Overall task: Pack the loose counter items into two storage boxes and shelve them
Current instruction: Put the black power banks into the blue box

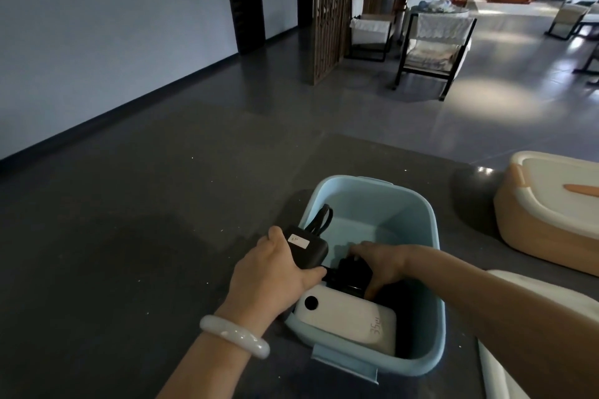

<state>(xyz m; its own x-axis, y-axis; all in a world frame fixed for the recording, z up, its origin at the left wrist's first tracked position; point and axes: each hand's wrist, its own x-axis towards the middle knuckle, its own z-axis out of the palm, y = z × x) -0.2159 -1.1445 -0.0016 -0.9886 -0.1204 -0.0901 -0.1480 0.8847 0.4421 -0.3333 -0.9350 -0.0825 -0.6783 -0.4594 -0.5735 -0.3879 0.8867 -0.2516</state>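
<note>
An open light-blue storage box (418, 214) stands on the dark counter (129, 253). My left hand (275, 269) grips a black power bank (306, 248) with a white label and a looped black cable, held over the box's left rim. My right hand (379, 264) reaches down inside the box and holds a small black item (351, 275). A white power bank (350, 321) lies tilted against the box's near wall. An orange-and-cream storage box (544, 220) with its lid on sits at the right.
A white lid or cloth (505, 366) lies under my right forearm at the lower right. The counter's far edge runs behind the blue box. Beyond it are the grey floor, a wooden lattice screen (334, 10) and black-framed chairs (434, 42).
</note>
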